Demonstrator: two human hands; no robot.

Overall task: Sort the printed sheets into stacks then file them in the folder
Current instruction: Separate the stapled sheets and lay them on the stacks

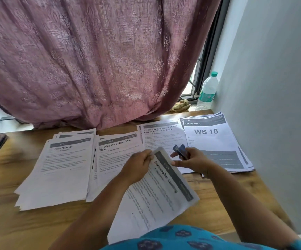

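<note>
Head view: left hand (137, 166) pinches tilted sheets (157, 195), header upper-right; right hand (191, 161) grips probably a stapler (180, 150).

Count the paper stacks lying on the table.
4, in a row: Wipe Railings leftmost, Coffee Table, Charging, WS 18 rightmost. The held sheets may hide more.

Place: a room in a home
Signs: mauve curtain (95, 60) over a barred window (198, 76), wooden tabletop (20, 228), water bottle (207, 91)
</note>
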